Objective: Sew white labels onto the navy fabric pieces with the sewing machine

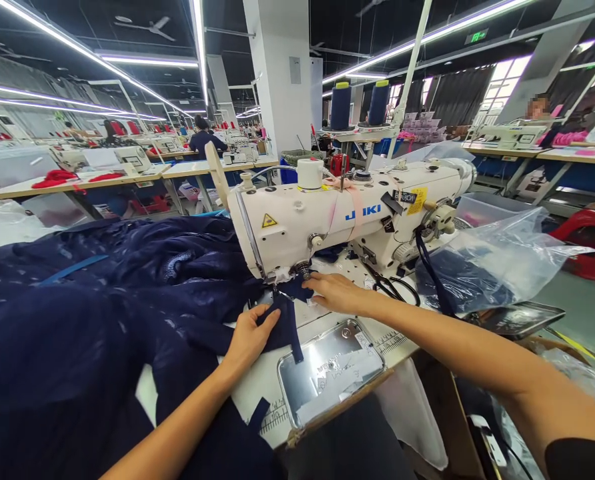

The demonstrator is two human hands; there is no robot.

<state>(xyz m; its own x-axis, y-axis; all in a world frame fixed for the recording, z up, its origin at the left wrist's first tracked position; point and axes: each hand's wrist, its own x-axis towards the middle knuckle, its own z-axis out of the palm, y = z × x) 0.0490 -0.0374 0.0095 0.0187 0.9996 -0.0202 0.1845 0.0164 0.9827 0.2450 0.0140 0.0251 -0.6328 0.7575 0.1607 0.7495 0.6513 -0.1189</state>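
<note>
A white sewing machine [297, 213] stands in front of me, its needle area over navy fabric [92, 320] that spreads in a large heap to the left. My left hand [251, 333] presses a navy strip [288, 327] near the presser foot, thumb and fingers closed on the cloth. Right of the needle, my right hand [330, 291] is closed on a small dark piece of the fabric [297, 288]; its fingertips are partly hidden. A narrow navy end hangs down toward a metal tray [332, 367] holding white labels.
Black scissors [390, 283] lie right of the machine. A clear plastic bag [497, 260] with dark cloth sits beyond them. Two navy thread cones [341, 107] stand behind. A red stool [590, 243] is at the right. Other people sit at machines farther back.
</note>
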